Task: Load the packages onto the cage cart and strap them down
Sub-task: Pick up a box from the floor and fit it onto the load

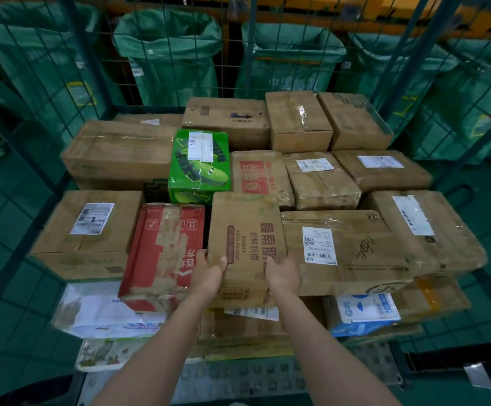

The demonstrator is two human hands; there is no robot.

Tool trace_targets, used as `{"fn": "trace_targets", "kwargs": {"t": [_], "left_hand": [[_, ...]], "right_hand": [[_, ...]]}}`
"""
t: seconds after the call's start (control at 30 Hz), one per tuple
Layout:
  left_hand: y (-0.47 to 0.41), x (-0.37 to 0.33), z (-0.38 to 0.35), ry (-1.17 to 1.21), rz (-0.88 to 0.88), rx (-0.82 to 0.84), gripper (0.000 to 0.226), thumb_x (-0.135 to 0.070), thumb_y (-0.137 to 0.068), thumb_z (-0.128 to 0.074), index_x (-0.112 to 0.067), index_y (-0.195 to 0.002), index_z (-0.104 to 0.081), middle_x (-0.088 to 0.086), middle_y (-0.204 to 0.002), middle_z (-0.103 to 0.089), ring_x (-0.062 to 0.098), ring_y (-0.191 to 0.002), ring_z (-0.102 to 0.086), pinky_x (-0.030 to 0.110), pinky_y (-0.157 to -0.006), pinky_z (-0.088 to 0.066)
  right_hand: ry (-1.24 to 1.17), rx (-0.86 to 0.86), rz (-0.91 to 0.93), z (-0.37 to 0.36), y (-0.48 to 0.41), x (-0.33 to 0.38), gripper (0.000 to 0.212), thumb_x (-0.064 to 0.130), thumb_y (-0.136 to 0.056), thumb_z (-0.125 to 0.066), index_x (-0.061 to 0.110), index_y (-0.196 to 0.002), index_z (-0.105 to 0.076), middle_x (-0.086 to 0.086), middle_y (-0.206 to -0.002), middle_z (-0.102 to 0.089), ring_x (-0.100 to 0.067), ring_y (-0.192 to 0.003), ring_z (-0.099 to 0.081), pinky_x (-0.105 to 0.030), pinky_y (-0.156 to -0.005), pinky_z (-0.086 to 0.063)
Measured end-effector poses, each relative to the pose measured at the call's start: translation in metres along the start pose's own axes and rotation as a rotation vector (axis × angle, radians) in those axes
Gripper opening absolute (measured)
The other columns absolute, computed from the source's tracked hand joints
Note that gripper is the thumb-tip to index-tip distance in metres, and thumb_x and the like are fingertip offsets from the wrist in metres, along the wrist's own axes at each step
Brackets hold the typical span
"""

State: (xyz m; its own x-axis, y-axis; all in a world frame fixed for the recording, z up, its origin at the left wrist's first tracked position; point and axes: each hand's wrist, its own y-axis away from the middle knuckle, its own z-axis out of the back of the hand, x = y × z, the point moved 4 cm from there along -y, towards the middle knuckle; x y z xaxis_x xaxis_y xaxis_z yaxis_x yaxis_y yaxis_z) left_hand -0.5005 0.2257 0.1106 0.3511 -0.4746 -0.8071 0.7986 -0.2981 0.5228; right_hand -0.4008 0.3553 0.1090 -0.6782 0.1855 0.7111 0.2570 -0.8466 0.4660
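Both bare forearms rise from the bottom of the view toward the front of the cage cart (251, 45), whose mesh walls close off its left, right and back sides. Low in the stack at the cart's front edge lie a white bag parcel (100, 309) toward the left corner and a blue-and-white bag (364, 312) toward the right.

One layer up, at the middle of the front edge, sits the orange carton (247, 230), a brown box printed with the word ORANGE. The left hand (209, 273) grips its near left corner, thumb on the top face and fingers curled round the side. The right hand (282, 276) is clamped on the near right corner, its fingertips hidden where the box meets its neighbour. A red carton (162, 247) lies just beside it on the left, and a labelled carton (341, 247) presses against its right.

If it holds fruit, this box is probably heavy. The board looks stiff but scuffed, and the taped patches may be slick. The side edges near the bottom are the safest hold, as the flaps could tear.

Behind it stands a green pack (199, 165), then rows of brown boxes reaching the back wall. Green sacks (168, 54) hang beyond the mesh. I can make out no strap across the load.
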Motion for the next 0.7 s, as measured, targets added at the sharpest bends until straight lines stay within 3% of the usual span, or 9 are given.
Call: {"fn": "trace_targets", "kwargs": {"t": [0.17, 0.23, 0.37, 0.57, 0.7], "left_hand": [[-0.004, -0.001, 0.0, -0.022, -0.009, 0.004, 0.042, -0.025, -0.096, -0.052, -0.015, -0.133, -0.036, 0.009, -0.132, -0.052, 0.033, -0.12, -0.05, 0.051, -0.097, -0.044], [-0.002, -0.002, 0.001, -0.05, -0.015, 0.02, 0.046, -0.026, -0.096, -0.052, -0.013, -0.136, -0.034, 0.009, -0.134, -0.051, 0.033, -0.122, -0.049, 0.048, -0.099, -0.043], [0.005, -0.003, 0.003, -0.121, -0.027, 0.07, 0.062, -0.036, -0.095, -0.052, -0.012, -0.146, -0.024, 0.011, -0.143, -0.043, 0.031, -0.13, -0.042, 0.044, -0.106, -0.036], [0.013, -0.006, 0.008, -0.158, -0.052, 0.044, 0.073, -0.036, -0.092, -0.057, -0.01, -0.148, -0.018, 0.013, -0.148, -0.036, 0.031, -0.133, -0.039, 0.041, -0.107, -0.035], [0.017, -0.011, 0.014, -0.18, -0.052, 0.019, 0.066, -0.031, -0.096, -0.052, -0.009, -0.148, -0.019, 0.012, -0.149, -0.035, 0.031, -0.134, -0.038, 0.04, -0.106, -0.035]], "right_hand": [[-0.083, 0.048, -0.05, -0.004, -0.007, 0.003, 0.061, 0.024, -0.08, -0.061, 0.022, -0.137, -0.039, -0.01, -0.129, -0.054, -0.033, -0.116, -0.053, -0.051, -0.093, -0.05], [-0.071, 0.04, -0.054, -0.001, -0.001, 0.004, 0.057, 0.023, -0.082, -0.061, 0.022, -0.136, -0.041, -0.01, -0.128, -0.054, -0.033, -0.114, -0.054, -0.05, -0.092, -0.05], [0.077, -0.006, 0.017, 0.008, 0.01, 0.015, 0.051, 0.02, -0.091, -0.056, 0.014, -0.138, -0.037, -0.014, -0.135, -0.048, -0.033, -0.125, -0.045, -0.044, -0.097, -0.042], [0.328, -0.035, 0.063, 0.012, 0.031, 0.024, 0.056, 0.014, -0.093, -0.052, 0.013, -0.141, -0.023, -0.022, -0.144, -0.032, -0.039, -0.13, -0.033, -0.052, -0.096, -0.043], [0.529, 0.001, 0.062, 0.017, 0.036, 0.037, 0.078, 0.014, -0.088, -0.061, 0.015, -0.149, -0.012, -0.023, -0.155, -0.009, -0.044, -0.141, -0.011, -0.071, -0.104, -0.018]]}}
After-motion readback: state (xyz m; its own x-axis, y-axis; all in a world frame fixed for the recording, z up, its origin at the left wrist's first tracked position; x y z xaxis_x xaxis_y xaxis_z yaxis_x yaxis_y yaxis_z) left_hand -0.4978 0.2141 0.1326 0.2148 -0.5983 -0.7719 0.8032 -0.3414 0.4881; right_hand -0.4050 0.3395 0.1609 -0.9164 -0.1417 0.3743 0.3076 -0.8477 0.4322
